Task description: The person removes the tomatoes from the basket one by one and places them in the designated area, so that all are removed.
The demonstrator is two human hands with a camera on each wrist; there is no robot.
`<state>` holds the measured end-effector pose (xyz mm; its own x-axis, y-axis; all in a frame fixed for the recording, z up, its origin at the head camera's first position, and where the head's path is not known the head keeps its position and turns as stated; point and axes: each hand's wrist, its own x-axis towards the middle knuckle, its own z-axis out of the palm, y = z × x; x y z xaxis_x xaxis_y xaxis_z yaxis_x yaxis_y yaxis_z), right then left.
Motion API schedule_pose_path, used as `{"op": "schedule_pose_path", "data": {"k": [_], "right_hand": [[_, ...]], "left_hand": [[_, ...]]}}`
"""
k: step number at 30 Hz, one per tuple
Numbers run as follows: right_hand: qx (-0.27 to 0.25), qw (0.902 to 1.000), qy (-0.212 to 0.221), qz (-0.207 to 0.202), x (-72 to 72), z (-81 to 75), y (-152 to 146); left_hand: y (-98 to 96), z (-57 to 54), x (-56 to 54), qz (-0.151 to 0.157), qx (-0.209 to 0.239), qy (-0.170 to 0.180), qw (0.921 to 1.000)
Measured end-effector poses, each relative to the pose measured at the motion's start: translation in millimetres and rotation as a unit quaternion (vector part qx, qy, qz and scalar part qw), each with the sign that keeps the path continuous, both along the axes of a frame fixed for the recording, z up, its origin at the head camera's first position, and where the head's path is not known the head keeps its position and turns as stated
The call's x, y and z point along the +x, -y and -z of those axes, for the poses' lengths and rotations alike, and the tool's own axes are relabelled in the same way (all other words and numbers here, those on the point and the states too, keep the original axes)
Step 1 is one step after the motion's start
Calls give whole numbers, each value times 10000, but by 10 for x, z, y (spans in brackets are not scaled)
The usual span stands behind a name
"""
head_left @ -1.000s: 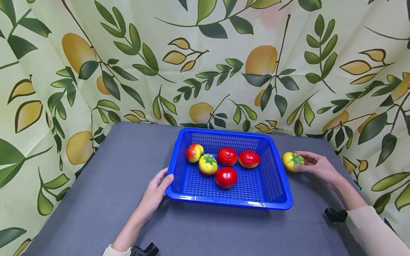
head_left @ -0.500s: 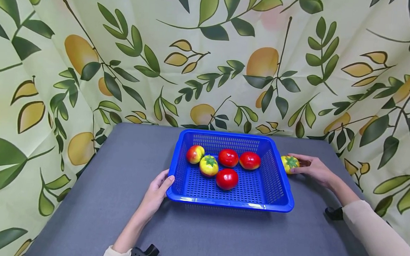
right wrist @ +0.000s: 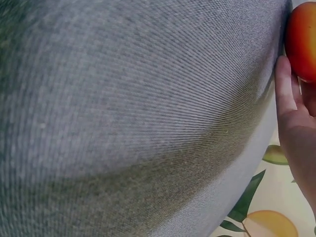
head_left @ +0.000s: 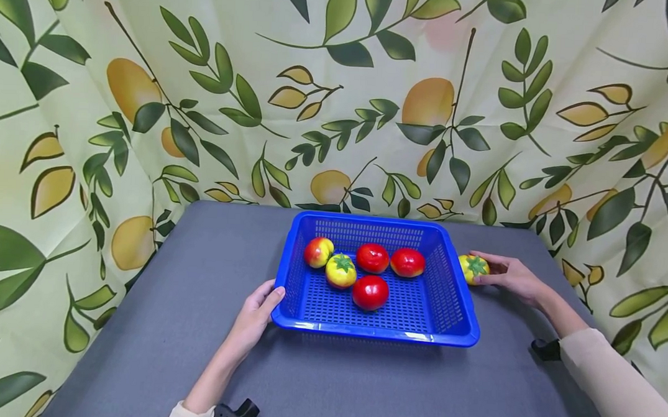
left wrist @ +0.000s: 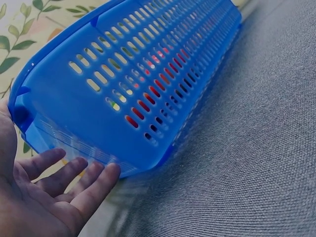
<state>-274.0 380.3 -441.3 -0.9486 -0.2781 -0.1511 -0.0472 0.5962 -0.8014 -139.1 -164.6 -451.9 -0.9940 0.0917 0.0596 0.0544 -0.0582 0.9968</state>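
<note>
A blue plastic basket (head_left: 376,332) with slotted walls sits on the grey table. My left hand (head_left: 257,311) grips its left end, thumb over the rim and fingers outside the wall, as the left wrist view shows from below (left wrist: 64,197). Just beyond the right rim, my right hand (head_left: 512,277) holds a yellow toy tomato (head_left: 473,269) with a green star-shaped leaf cap. Its underside looks orange-red in the right wrist view, where the fingers lie along it. Inside the basket are a similar yellow tomato (head_left: 340,271), a red-and-yellow fruit (head_left: 318,252) and several glossy red fruits (head_left: 371,292).
Grey cloth covers the table (head_left: 360,384), which extends in front of and to both sides of the basket. A curtain (head_left: 339,97) printed with leaves and fruit hangs behind the table and along both sides.
My right hand has shifted slightly left with the yellow tomato, closer to the basket's right rim, and has stayed there over the last half second. The left hand keeps its grip on the basket.
</note>
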Motion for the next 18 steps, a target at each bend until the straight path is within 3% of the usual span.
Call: {"op": "schedule_pose_path", "data": {"k": [18], "right_hand": [[265, 9995, -125, -91, 53, -48, -2]], "left_hand": [[-2, 15, 4, 52, 94, -26, 9999]]}}
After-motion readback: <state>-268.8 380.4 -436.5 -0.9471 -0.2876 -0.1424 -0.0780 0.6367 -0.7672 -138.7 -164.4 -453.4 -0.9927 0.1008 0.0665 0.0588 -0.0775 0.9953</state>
